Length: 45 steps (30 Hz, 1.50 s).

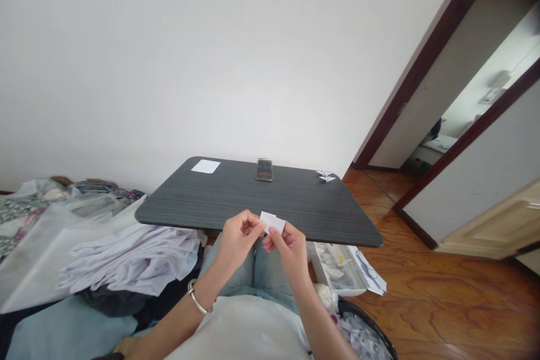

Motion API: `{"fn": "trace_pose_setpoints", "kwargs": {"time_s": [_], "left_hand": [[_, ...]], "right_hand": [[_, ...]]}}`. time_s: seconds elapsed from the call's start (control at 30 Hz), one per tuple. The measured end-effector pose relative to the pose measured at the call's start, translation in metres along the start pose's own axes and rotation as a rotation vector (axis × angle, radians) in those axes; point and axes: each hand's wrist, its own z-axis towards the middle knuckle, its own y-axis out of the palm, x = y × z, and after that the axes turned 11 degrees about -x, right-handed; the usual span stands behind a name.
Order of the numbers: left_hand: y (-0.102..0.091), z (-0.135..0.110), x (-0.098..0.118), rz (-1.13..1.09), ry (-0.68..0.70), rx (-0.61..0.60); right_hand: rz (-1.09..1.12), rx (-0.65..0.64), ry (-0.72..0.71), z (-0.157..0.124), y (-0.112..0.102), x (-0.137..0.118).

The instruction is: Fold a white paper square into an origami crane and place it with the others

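left grip (240, 236) and right grip (291, 247) both pinching one small piece of white paper (273, 222), held up between them at the near edge of the worktop (223, 197). worktop dark, streaked, corners rounded, a plain white wall (211, 56) behind. on it: flat white sheet (206, 166) at far left, phone (264, 171) at far middle, folded paper shapes (326, 178) by the far right corner. heaped pale cloth (135, 261) to the left; wood floor (434, 292) and a doorway (422, 95) to the right. fingers cover part of the held paper; its layers hard to make out. phone screen unreadable. open box (356, 291) partly hidden under the worktop; black-rimmed container (379, 333) cut off below.
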Motion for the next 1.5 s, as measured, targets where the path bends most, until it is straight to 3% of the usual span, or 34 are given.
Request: {"fn": "trace_pose_setpoints", "kwargs": {"time_s": [0.3, 0.5, 0.73, 1.2, 1.5], "left_hand": [[0.008, -0.001, 0.002, -0.184, 0.001, 0.006], [0.003, -0.001, 0.005, -0.077, -0.022, -0.107], [-0.004, 0.001, 0.009, -0.037, -0.036, -0.077], [-0.017, 0.008, 0.013, -0.15, -0.127, -0.118], [-0.008, 0.006, 0.004, -0.075, -0.132, -0.223]], "right_hand": [[0.015, 0.039, 0.007, 0.0, 0.001, -0.001], [0.049, 0.003, 0.045, 0.0, -0.001, 0.003], [0.052, -0.112, 0.161, 0.004, -0.014, 0.006], [0.018, -0.162, 0.168, 0.007, -0.026, 0.005], [-0.03, -0.195, 0.157, 0.004, -0.02, 0.001]]}}
